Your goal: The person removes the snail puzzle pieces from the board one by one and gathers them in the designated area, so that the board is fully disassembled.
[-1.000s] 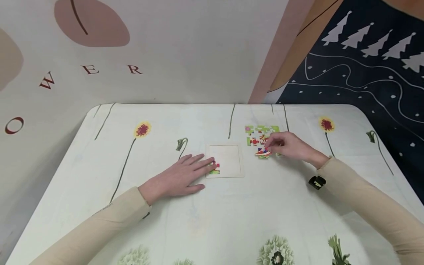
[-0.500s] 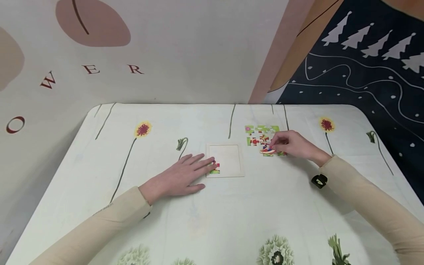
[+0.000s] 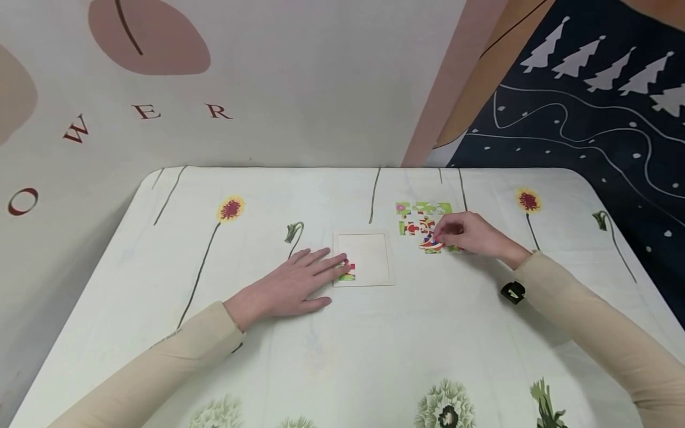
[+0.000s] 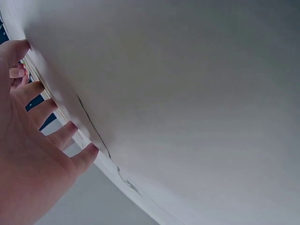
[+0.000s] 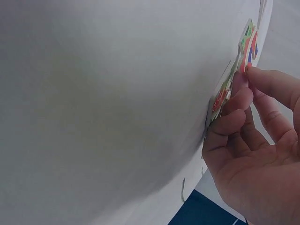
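Observation:
My left hand (image 3: 291, 285) lies palm down with its fingers straight, the fingertips over the left edge of a pale puzzle tray (image 3: 390, 261). Partly under those fingers, a green and red puzzle piece (image 3: 348, 276) sits in the tray's lower left corner. To the right of the tray, my right hand (image 3: 473, 235) pinches a puzzle piece (image 3: 430, 244) with red, white and blue stripes between thumb and fingers. In the right wrist view that striped piece (image 5: 250, 50) stands tilted at the fingertips. Below it are several loose puzzle pieces (image 3: 414, 227), some hidden by the hand.
More green puzzle pieces (image 3: 425, 208) lie behind the right hand. A white flower-printed cloth (image 3: 342, 351) covers the table, which meets a wall hanging (image 3: 321, 89) at its far edge. A dark wrist device (image 3: 512, 292) shows by the right sleeve.
My right hand has shifted slightly to the right with the striped piece, over the loose pieces, and then stayed nearly still. My left hand has not moved.

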`<state>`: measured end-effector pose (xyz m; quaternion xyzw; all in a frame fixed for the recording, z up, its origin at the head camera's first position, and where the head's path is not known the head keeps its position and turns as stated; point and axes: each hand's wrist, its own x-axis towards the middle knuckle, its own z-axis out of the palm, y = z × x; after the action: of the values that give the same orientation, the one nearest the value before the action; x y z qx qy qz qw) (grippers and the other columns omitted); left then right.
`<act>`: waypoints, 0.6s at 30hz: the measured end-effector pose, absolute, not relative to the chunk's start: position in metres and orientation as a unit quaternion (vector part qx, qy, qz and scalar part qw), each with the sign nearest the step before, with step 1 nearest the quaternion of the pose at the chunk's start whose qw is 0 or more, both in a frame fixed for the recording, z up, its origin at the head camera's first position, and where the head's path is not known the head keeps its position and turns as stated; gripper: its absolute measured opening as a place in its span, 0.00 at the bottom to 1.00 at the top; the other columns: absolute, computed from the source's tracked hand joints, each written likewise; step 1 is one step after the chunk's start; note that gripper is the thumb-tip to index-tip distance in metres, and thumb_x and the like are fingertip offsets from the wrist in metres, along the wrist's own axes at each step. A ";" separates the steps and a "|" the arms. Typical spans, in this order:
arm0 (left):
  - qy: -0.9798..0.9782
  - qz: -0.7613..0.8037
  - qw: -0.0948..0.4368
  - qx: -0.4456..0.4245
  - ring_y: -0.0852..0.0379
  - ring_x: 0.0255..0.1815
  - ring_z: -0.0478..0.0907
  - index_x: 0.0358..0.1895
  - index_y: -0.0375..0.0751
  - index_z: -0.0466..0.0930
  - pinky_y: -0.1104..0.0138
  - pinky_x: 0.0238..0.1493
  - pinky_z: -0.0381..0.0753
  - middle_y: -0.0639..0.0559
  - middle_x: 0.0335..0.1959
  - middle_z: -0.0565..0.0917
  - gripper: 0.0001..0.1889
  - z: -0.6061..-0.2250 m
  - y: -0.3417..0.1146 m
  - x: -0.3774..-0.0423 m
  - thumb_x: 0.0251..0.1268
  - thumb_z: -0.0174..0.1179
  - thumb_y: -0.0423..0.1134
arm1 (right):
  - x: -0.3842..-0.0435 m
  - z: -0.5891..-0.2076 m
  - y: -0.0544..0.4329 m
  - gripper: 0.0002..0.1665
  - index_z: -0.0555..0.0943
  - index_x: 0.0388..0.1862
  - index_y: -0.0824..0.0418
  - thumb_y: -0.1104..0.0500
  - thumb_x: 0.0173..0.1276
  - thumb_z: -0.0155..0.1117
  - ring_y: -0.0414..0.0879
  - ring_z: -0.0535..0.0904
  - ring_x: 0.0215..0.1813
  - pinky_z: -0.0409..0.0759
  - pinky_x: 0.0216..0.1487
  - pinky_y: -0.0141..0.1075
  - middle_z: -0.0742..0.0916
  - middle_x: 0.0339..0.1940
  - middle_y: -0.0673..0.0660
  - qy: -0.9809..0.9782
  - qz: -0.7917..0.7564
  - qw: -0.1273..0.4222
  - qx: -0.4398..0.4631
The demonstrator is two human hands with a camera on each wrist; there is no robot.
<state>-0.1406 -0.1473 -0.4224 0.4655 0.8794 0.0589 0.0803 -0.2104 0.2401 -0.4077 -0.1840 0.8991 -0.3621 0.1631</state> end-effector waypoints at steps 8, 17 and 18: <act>0.880 0.059 0.082 0.465 0.42 0.75 0.51 0.77 0.47 0.53 0.47 0.70 0.51 0.49 0.76 0.55 0.34 -0.424 -0.147 -0.141 0.72 0.50 0.51 | -0.210 -0.407 0.240 0.04 0.84 0.37 0.64 0.69 0.64 0.64 0.49 0.71 0.33 0.69 0.29 0.32 0.83 0.33 0.54 0.905 -0.347 0.157 -0.190; 0.880 0.062 0.086 0.462 0.42 0.75 0.51 0.77 0.47 0.53 0.47 0.70 0.50 0.49 0.76 0.56 0.34 -0.422 -0.146 -0.140 0.73 0.50 0.51 | -0.211 -0.408 0.239 0.04 0.84 0.38 0.64 0.68 0.65 0.65 0.48 0.71 0.33 0.69 0.30 0.33 0.84 0.34 0.54 0.905 -0.348 0.162 -0.186; 0.880 0.062 0.086 0.463 0.42 0.75 0.51 0.77 0.47 0.53 0.47 0.70 0.50 0.49 0.76 0.56 0.34 -0.422 -0.146 -0.140 0.73 0.50 0.51 | -0.211 -0.408 0.239 0.04 0.84 0.38 0.64 0.68 0.65 0.65 0.48 0.71 0.33 0.69 0.30 0.33 0.84 0.34 0.54 0.905 -0.348 0.162 -0.185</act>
<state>-0.1401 -0.1459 -0.4223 0.4627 0.8802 0.0615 0.0857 -0.2113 0.2387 -0.4081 -0.1847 0.9049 -0.3478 0.1616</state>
